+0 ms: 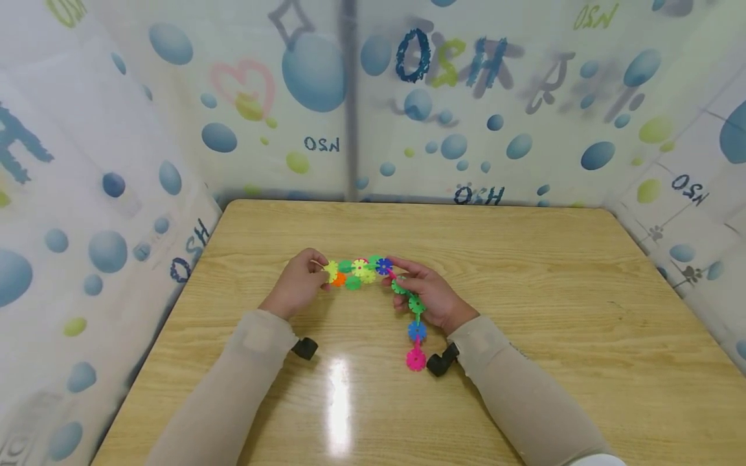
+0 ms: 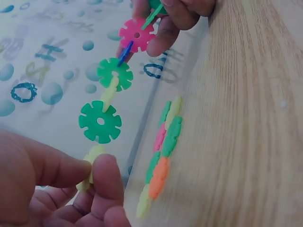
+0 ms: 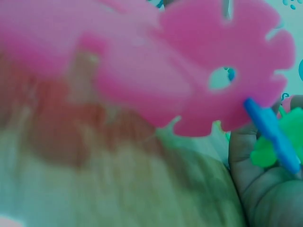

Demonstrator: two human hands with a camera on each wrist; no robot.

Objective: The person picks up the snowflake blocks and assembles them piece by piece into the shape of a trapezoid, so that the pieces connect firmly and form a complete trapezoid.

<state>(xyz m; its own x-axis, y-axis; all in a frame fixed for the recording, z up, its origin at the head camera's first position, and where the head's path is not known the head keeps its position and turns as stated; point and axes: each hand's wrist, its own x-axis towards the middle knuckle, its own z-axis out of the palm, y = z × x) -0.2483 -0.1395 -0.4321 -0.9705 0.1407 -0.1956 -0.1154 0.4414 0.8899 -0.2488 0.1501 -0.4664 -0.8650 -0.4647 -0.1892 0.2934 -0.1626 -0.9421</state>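
Note:
A chain of notched, flower-shaped plastic discs stretches between both hands above the table. My left hand (image 1: pixel 298 283) pinches the yellow disc (image 2: pixel 90 158) at its left end between thumb and finger. Along the span are a green disc (image 2: pixel 100 122) and a dark blue disc (image 1: pixel 383 266). My right hand (image 1: pixel 436 296) grips the chain around a pink disc (image 2: pixel 137 35) and a green one. From that hand the rest hangs down past a light blue disc (image 1: pixel 416 331) to a bright pink end disc (image 1: pixel 416 360), seen large and blurred in the right wrist view.
Loose discs, among them an orange disc (image 2: pixel 159 178) and a green disc (image 2: pixel 172 137), lie in two rows on the wooden table (image 1: pixel 553 291), behind the chain. Patterned walls (image 1: pixel 478 129) enclose the table's back and sides. Black wrist cameras (image 1: pixel 305 348) jut from both sleeves.

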